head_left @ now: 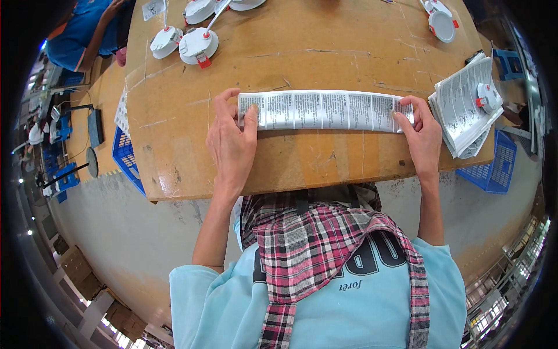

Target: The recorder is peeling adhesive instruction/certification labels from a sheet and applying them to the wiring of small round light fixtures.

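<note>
A long silver strip of printed labels (332, 110) stretches between my two hands, just above the brown tabletop. My left hand (233, 136) pinches its left end between thumb and fingers. At the other end, my right hand (421, 134) grips the strip the same way, thumb on its printed face. The strip bows slightly along its length and shows several label panels side by side. Close beyond my right hand lies a thick stack of silver label sheets (463, 110), with a small round white lamp (489, 98) with a red clip resting on it.
Several round white downlights (198, 46) with red clips lie at the table's far left, and another downlight (442, 27) at the far right. Blue plastic crates (492, 164) stand below the table's sides. A person in a blue shirt (81, 35) sits at the upper left.
</note>
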A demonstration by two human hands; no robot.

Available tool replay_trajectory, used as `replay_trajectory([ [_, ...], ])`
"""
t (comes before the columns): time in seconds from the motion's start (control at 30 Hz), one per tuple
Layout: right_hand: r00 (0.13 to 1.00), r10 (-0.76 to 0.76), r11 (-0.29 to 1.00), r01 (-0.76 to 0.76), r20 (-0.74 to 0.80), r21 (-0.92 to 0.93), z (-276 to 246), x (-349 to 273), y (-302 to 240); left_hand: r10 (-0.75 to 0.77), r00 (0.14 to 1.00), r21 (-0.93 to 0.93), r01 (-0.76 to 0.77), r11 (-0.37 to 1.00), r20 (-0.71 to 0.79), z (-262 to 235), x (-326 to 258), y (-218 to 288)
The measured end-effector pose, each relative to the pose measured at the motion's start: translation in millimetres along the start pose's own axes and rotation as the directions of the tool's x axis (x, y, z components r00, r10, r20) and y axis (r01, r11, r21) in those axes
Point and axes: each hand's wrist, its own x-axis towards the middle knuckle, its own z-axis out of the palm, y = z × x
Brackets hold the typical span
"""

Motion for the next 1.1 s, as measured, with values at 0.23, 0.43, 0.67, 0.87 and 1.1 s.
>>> replay_trajectory([
  [0.23,1.000,-0.011,1.000,0.012,0.022,-0.023,-2.3,1.6,2.6,0.021,1.000,0.137,-0.023,0.990,0.015,-0.9,2.8,3.2],
  [0.43,0.999,-0.018,1.000,0.018,0.033,-0.024,-2.4,2.3,2.7,0.170,0.985,0.234,-0.171,0.957,0.026,0.1,1.8,-0.7],
  [0.67,1.000,-0.012,0.999,0.013,0.022,-0.052,-4.2,2.7,4.6,0.244,0.969,0.300,-0.247,0.921,0.049,1.4,5.4,5.5],
  [0.87,0.999,-0.038,0.993,0.040,0.019,-0.107,-4.2,5.5,2.9,0.494,0.867,0.514,-0.456,0.727,0.069,6.2,10.7,-11.2],
  [1.1,0.996,-0.060,0.989,0.068,0.062,-0.133,-7.1,5.4,2.9,0.738,0.428,0.419,-0.882,0.215,0.522,4.8,23.9,-1.6],
])
